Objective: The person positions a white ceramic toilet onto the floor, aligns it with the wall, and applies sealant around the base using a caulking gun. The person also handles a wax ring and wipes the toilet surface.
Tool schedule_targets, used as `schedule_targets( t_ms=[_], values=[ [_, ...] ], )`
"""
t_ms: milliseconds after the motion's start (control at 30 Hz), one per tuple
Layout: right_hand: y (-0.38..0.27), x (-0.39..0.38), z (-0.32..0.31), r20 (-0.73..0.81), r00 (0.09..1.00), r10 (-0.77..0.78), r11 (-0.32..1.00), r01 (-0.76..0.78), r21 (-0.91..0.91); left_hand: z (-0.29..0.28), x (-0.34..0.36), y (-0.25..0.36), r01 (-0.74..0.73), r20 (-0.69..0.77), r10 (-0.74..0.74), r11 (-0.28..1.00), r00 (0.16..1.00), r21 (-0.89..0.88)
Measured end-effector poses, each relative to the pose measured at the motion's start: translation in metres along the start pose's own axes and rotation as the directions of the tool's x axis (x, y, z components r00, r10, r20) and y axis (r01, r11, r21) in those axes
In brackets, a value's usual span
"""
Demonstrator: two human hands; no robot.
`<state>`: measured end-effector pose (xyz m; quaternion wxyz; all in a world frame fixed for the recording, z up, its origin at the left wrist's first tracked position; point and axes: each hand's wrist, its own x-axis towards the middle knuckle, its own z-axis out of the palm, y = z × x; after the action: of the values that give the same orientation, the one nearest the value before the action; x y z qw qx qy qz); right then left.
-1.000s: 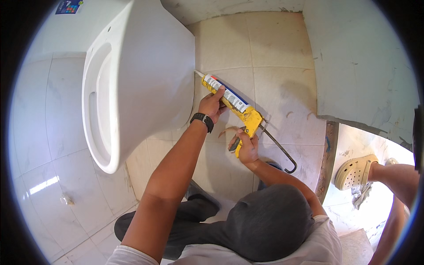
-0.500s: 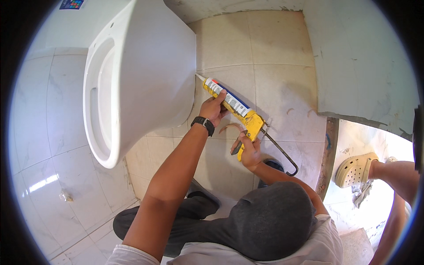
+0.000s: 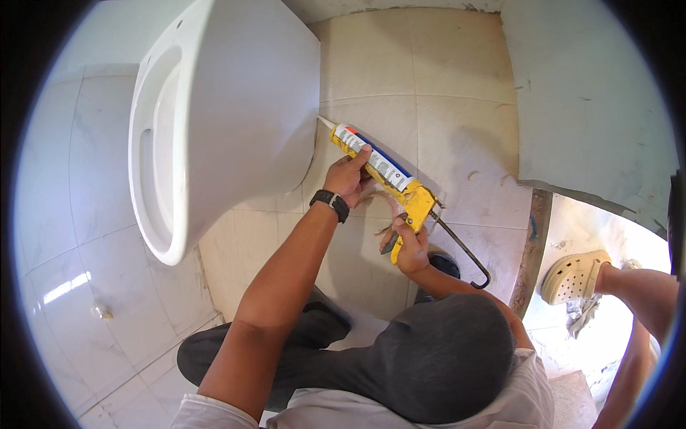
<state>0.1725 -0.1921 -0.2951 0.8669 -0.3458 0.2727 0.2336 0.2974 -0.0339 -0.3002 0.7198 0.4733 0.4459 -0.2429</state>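
A yellow caulking gun [image 3: 416, 205] carries a white and blue sealant tube [image 3: 381, 163]. My left hand [image 3: 348, 176] supports the barrel from beneath, thumb on the tube. Farther back, my right hand [image 3: 412, 250] is wrapped around the handle and the dark trigger, with some fingers partly hidden. The pale nozzle [image 3: 325, 121] points to the far left, its tip at the lower edge of a white ceramic toilet bowl [image 3: 250, 107], where it meets the floor. Behind the handle sticks out the gun's hooked metal rod [image 3: 461, 247].
Beige floor tiles [image 3: 457, 132] lie around the gun. Marbled tiles [image 3: 57, 171] are at the left, a pale panel [image 3: 586, 107] at the right. Another person's foot in a cream clog [image 3: 572, 277] rests beyond a raised threshold [image 3: 534, 247]. My bent knee [image 3: 443, 357] is close below.
The view has shifted slightly. The nozzle tip has moved a little nearer along the toilet's base edge. Both hands keep their hold on the caulking gun.
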Motion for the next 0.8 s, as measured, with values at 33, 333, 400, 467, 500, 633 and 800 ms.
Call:
schedule_targets(
  t_ms=[33, 333, 400, 467, 500, 633, 800],
  values=[
    [0.001, 0.0, 0.0, 0.011, 1.0, -0.011, 1.0, 0.011, 0.011, -0.001, 0.0, 0.0, -0.001, 0.009, 0.001, 1.0, 1.0, -0.006],
    [0.007, 0.001, -0.007, 0.027, 0.999, -0.045, 0.999, 0.045, 0.001, -0.001, 0.0, 0.002, 0.041, 0.043, -0.041, 0.999, 0.998, 0.005],
    [0.007, 0.001, -0.006, 0.03, 0.999, -0.033, 0.999, 0.033, 0.017, -0.002, 0.0, 0.003, 0.05, 0.052, -0.05, 0.999, 0.997, 0.005],
    [0.007, 0.0, -0.005, 0.032, 0.999, -0.034, 0.999, 0.033, 0.017, -0.003, 0.001, 0.004, 0.057, 0.073, -0.058, 0.998, 0.996, 0.012],
    [0.006, 0.0, -0.005, 0.033, 0.999, -0.03, 0.999, 0.029, 0.019, -0.003, 0.001, 0.004, 0.047, 0.067, -0.049, 0.999, 0.997, 0.028],
    [0.002, 0.001, -0.007, 0.051, 0.998, -0.03, 1.0, 0.03, 0.004, -0.002, 0.005, 0.003, 0.035, 0.051, -0.037, 0.999, 0.998, 0.04],
    [-0.007, -0.002, -0.011, 0.172, 0.984, -0.052, 0.99, 0.074, -0.121, -0.004, -0.001, 0.001, 0.011, 0.046, -0.014, 0.998, 0.999, 0.064]
  ],
)
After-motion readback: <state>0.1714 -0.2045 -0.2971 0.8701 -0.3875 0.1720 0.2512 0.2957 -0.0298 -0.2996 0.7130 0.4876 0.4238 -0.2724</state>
